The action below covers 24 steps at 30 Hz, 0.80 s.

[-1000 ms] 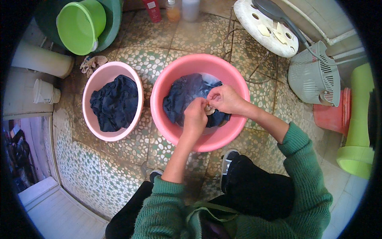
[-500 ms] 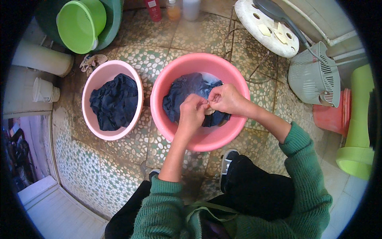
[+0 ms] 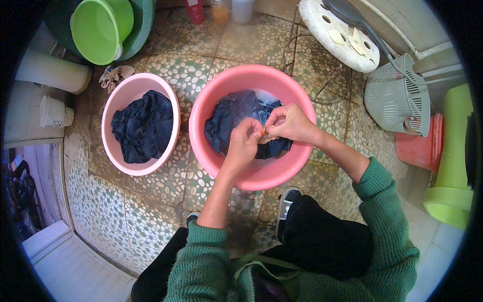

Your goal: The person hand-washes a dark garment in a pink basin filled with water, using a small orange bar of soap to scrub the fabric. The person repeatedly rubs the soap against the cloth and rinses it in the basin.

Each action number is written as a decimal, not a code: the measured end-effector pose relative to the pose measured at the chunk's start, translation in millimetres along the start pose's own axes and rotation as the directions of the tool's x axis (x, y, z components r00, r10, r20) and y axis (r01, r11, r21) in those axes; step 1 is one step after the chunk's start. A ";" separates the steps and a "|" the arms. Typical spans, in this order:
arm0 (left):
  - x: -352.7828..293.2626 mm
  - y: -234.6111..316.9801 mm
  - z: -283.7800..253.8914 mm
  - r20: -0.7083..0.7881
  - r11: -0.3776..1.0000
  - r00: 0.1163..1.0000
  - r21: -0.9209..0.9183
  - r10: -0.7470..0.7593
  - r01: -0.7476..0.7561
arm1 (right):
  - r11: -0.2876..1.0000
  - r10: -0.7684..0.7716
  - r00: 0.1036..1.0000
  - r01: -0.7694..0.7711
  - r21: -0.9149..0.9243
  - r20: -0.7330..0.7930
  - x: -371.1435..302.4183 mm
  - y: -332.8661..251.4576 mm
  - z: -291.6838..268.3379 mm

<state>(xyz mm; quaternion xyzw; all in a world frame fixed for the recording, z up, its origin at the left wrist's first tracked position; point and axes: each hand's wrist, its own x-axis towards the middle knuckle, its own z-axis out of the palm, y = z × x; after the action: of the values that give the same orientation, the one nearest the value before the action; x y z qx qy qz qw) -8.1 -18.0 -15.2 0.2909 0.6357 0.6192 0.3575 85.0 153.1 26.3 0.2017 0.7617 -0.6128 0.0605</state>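
Observation:
A deep pink basin (image 3: 234, 177) holds dark blue cloth (image 3: 217, 127) lying in cloudy, sudsy water. Over it my left hand (image 3: 243, 141) pinches a small orange thing (image 3: 262, 132), too small to name, between thumb and fingers. My right hand (image 3: 293, 124) is closed too, its thumb and fingertips meeting the same orange thing from the other side. Just beneath the fingertips shows a beige patch (image 3: 267, 139), partly hidden by the hands; I cannot tell what it is.
To the left stands a pale pink basin (image 3: 111, 153) with wet dark cloth (image 3: 143, 127). A green bucket (image 3: 95, 32), bottles (image 3: 220, 12), a white round stool (image 3: 322, 27) and a grey basket (image 3: 395, 93) stand around the pebble-patterned floor. A crumpled rag (image 3: 115, 76) lies behind the pale basin.
The fingers of my left hand have loosened a little and shifted slightly right, so more of the orange thing shows. The basins and cloth look the same.

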 end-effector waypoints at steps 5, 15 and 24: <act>-0.1 1.6 0.6 0.092 0.959 0.991 -0.261 -0.094 0.115 | 0.882 0.231 0.971 -0.238 0.406 0.067 -7.0 -4.0 -5.0; -0.4 0.0 7.3 -0.041 0.914 0.995 -0.399 -0.092 0.068 | 0.960 0.137 0.988 -0.150 0.238 0.071 -3.6 -7.8 -4.7; -2.0 3.5 11.0 -0.159 0.972 0.984 -0.230 -0.083 0.044 | 0.995 -0.095 0.989 0.092 -0.029 -0.114 -0.2 2.0 3.6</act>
<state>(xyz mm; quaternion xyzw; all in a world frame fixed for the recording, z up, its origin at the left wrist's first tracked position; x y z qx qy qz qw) 1.8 -13.1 -11.3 0.1747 0.5980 0.6980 0.3532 85.4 150.0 23.7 0.2001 0.7796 -0.5934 -0.0100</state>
